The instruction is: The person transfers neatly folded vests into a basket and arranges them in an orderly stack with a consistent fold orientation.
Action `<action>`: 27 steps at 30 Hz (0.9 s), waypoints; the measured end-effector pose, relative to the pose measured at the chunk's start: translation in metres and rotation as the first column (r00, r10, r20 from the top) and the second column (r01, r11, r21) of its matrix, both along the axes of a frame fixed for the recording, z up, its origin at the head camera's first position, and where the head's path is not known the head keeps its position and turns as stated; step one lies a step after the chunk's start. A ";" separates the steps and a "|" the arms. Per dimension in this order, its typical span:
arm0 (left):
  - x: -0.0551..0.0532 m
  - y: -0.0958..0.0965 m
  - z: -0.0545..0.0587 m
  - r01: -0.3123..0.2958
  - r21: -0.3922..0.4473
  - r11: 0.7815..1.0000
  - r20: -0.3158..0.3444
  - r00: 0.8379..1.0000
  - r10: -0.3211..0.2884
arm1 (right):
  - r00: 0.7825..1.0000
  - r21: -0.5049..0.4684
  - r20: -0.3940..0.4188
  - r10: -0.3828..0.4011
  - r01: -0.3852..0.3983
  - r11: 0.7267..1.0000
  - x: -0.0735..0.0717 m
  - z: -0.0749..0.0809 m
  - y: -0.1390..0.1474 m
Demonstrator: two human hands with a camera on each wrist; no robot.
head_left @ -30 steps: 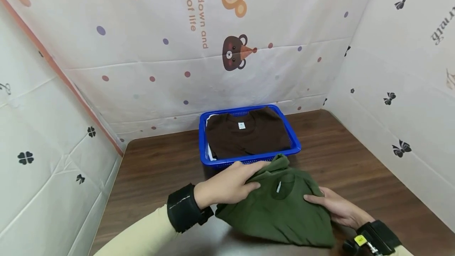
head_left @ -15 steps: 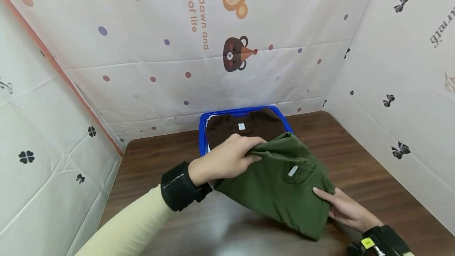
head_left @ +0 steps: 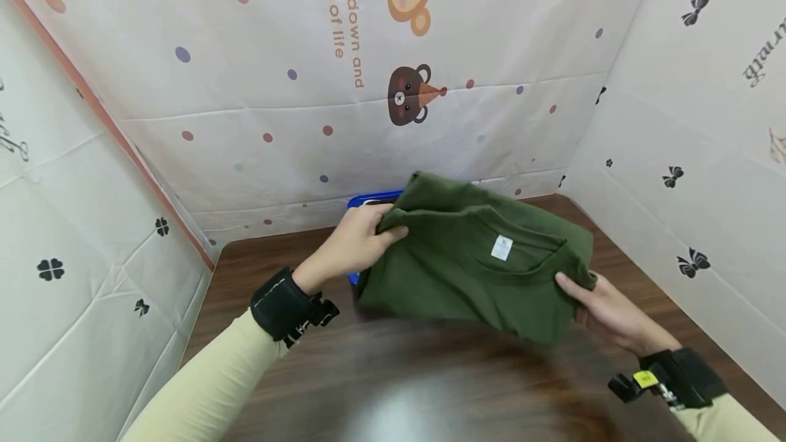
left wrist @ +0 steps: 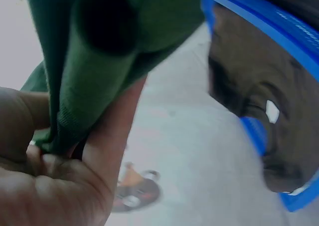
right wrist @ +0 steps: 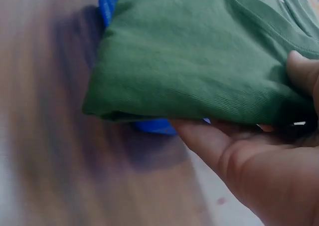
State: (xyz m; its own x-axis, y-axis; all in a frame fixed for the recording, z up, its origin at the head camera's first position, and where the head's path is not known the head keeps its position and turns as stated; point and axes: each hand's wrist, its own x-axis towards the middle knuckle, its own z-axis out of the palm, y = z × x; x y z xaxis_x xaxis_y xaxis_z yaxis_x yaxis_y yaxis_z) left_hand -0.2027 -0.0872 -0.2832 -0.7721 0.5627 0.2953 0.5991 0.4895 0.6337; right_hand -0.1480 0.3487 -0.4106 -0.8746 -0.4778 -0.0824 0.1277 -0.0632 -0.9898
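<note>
A folded dark green T-shirt (head_left: 442, 271) with a white neck label hangs in the air between both hands, in front of and above the basket. My left hand (head_left: 346, 244) pinches its upper left corner, thumb on the near side. On the right, my right hand (head_left: 617, 312) grips the other edge, thumb on top and fingers beneath, as the right wrist view also shows. Behind the shirt is a blue plastic basket (head_left: 368, 198), mostly hidden in the head view. In the left wrist view a folded brown T-shirt (left wrist: 264, 91) lies inside that basket.
The basket stands on a dark wood-grain table (head_left: 368, 367), near its back edge. A patterned white cloth wall (head_left: 276, 108) rises behind it, with more white cloth at both sides. Each wrist wears a black band with a small camera.
Both hands have lifted the green T-shirt and carried it toward the basket, so it now covers most of it. The left hand moved up and left, spreading the shirt wider.
</note>
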 end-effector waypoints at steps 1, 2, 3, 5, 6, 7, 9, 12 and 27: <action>-0.003 -0.004 -0.003 -0.021 0.016 1.000 0.021 1.000 0.021 | 0.999 0.038 -0.037 -0.020 0.021 0.999 -0.003 0.007 -0.002; -0.006 -0.009 -0.007 -0.042 0.032 0.999 0.036 0.999 0.040 | 0.997 0.077 -0.070 -0.035 0.040 0.996 -0.007 0.014 -0.004; -0.009 -0.013 -0.010 -0.061 0.050 0.997 0.055 0.997 0.058 | 0.994 0.115 -0.100 -0.041 0.052 0.992 -0.011 0.021 -0.006; -0.014 -0.022 -0.016 -0.085 0.085 0.993 0.097 0.992 0.077 | 0.986 0.180 -0.163 -0.043 0.073 0.981 -0.019 0.034 -0.011; -0.016 -0.026 -0.019 -0.092 0.106 0.990 0.129 0.989 0.078 | 0.980 0.214 -0.193 -0.045 0.087 0.973 -0.024 0.040 -0.014; -0.017 -0.031 -0.022 -0.100 0.124 0.987 0.161 0.984 0.079 | 0.973 0.261 -0.224 -0.047 0.107 0.960 -0.029 0.046 -0.017; -0.020 -0.038 -0.028 -0.113 0.157 0.981 0.224 0.972 0.076 | 0.958 0.332 -0.283 -0.046 0.143 0.932 -0.037 0.057 -0.022; -0.026 -0.048 -0.035 -0.124 0.188 0.974 0.301 0.952 0.063 | 0.934 0.429 -0.354 -0.040 0.201 0.881 -0.051 0.069 -0.029; -0.055 -0.068 -0.058 -0.229 0.336 0.913 0.582 0.813 -0.010 | 0.876 0.542 -0.481 0.021 0.278 0.793 -0.106 0.095 -0.058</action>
State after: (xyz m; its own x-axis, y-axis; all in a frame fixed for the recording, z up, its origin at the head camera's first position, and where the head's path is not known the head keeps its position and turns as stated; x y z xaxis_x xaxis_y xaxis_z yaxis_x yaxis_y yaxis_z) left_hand -0.2580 -0.1550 -0.3415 -0.9149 0.4016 -0.0411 0.0362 0.1831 0.9824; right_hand -0.2537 0.2906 -0.3154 -0.9318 -0.3474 0.1053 -0.2950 0.5556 -0.7774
